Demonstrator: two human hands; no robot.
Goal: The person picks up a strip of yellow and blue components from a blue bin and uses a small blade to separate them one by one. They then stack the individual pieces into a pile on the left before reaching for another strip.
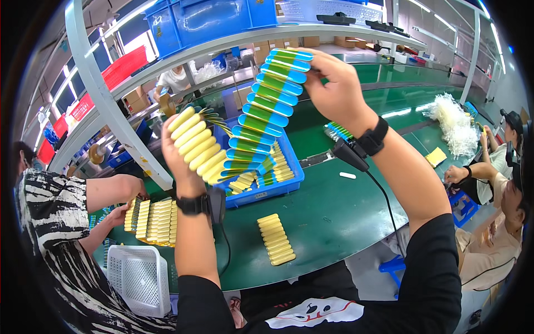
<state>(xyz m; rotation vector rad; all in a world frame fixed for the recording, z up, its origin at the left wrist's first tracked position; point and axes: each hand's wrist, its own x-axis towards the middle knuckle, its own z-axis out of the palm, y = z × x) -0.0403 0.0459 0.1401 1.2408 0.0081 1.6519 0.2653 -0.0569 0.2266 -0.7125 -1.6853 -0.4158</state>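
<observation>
Small markings are seen, none legible.
A pale label [260, 195] is borne by the near wall of the blue plastic crate [286, 187], set back from the near edge of the bench [328, 228]; a dark mark [158, 31] is carried on the blue storage bin [208, 25], on the shelf [322, 31] above.

Bright, cool white light fills the scene from long ceiling tubes [444, 22], laying pale streaks of glare on the green tabletop [317, 222] and small highlights on the shiny blue-and-green strip [262, 115]. The fisheye lens bows the shelf [356, 32] above into an arc, and the view fades to a dark, curved rim. The middle looks crisp, while the far background turns softer.
</observation>
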